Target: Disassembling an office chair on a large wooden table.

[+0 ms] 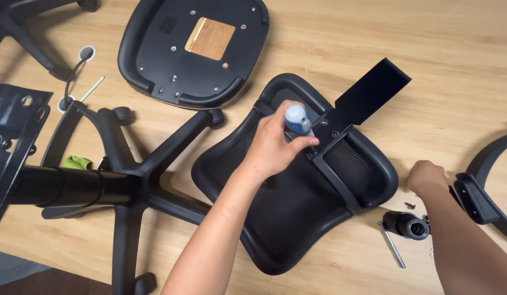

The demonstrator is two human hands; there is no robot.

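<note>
Nearest, long bolt (393,245) and black knob (406,225) beside right hand (425,176), curled, grip unclear; midway, left hand (272,147) clenched round blue-handled screwdriver (298,120) on mesh chair back (297,186); beyond, wheeled base (128,180), upturned seat (193,49).

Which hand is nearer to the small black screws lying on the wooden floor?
The right hand. It rests just above the black screws, almost touching them. The left hand is far away, holding a screwdriver over the chair backrest.
</note>
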